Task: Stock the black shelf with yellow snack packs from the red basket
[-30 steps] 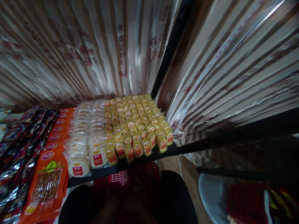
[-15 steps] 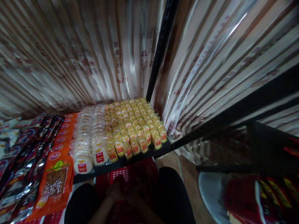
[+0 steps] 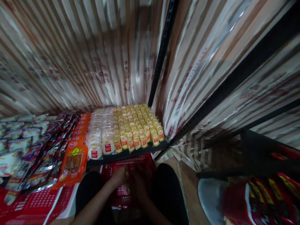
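Red basket (image 3: 140, 159), with left hand (image 3: 120, 175) and right hand (image 3: 140, 182) close together over it

Set between dark-clothed knees (image 3: 172, 184), just below the front edge of a black shelf (image 3: 161, 146). Holding the left forearm (image 3: 99, 198) at a slant, from lower left up toward the centre, with the back of the left hand uppermost. Holding the right forearm (image 3: 153, 210) at the opposite slant, in deeper shadow, with the right hand just beside the left. Bending the left fingers (image 3: 125, 175) inward, by the look of it; cannot tell how far open on either hand, nor whether closed round anything. Cannot tell, either, whether touching the red basket or only above it.

Lined up on the shelf, from right to left: small yellow packets (image 3: 138, 125) in rows, round white packs (image 3: 95, 152), orange packets (image 3: 73, 157), dark glossy packs (image 3: 45, 168), then pale packs (image 3: 14, 134) at far left. Hung behind: a pleated, printed curtain (image 3: 93, 62) and, in front of it, a black upright post (image 3: 161, 53). Down at right, well apart from both hands: red and yellow bags (image 3: 236, 198) beside a grey rounded object (image 3: 208, 193)
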The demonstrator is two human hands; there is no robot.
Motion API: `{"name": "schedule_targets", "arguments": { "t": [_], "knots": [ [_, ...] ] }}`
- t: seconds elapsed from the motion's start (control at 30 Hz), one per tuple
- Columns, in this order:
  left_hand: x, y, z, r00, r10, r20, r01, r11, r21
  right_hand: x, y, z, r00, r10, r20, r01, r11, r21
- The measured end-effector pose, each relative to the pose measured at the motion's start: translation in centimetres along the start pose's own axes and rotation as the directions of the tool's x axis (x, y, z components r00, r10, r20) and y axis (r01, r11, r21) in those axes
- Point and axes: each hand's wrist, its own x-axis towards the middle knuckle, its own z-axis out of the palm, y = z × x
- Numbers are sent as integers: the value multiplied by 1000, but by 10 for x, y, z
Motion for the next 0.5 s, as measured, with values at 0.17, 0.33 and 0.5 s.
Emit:
{"name": "schedule_targets", "arguments": {
  "t": [0.17,0.33,0.5],
  "knots": [
    [-18,7,-30,992,21,-125,-32,996,-83,-2,-39,-23,999,-24,-46,25,1000,18],
    [-26,4,-50,963,117,-243,-162,972,-172,1,-72,-41,991,-67,-116,79,992,100],
    [-20,0,-58,886,134,-443,-259,937,-235,19,-83,-47,970,-122,-208,152,980,131]
  ]
}}
